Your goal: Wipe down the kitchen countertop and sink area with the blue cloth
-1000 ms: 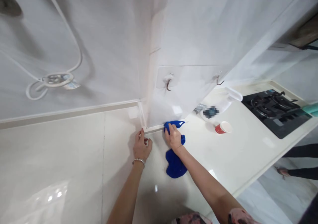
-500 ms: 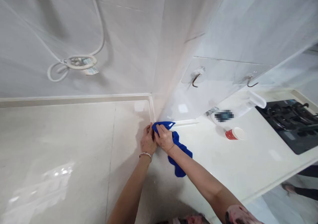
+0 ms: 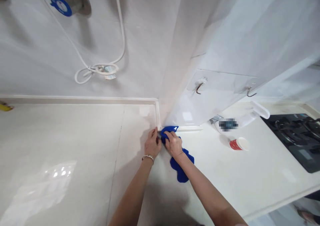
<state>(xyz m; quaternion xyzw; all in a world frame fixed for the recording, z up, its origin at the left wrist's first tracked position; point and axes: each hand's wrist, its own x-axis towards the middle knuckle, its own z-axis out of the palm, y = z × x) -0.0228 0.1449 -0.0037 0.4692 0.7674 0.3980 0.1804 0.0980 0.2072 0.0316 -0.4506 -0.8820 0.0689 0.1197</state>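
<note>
The right hand [image 3: 174, 145] grips a blue cloth [image 3: 182, 173].

Pale grey walls [image 3: 145, 52] rise above a cream countertop [image 3: 75, 132] with bright reflections [image 3: 61, 174].

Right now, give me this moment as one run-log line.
right hand: gripping blue fabric cloth | left hand: beside cloth, at white raised strip | red-and-white paper cup: on off-white countertop

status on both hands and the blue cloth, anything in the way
Right hand holds blue cloth by the wall corner. Left hand close beside it, grip unclear. Red-and-white cup off to the right, apart from both hands.
</note>
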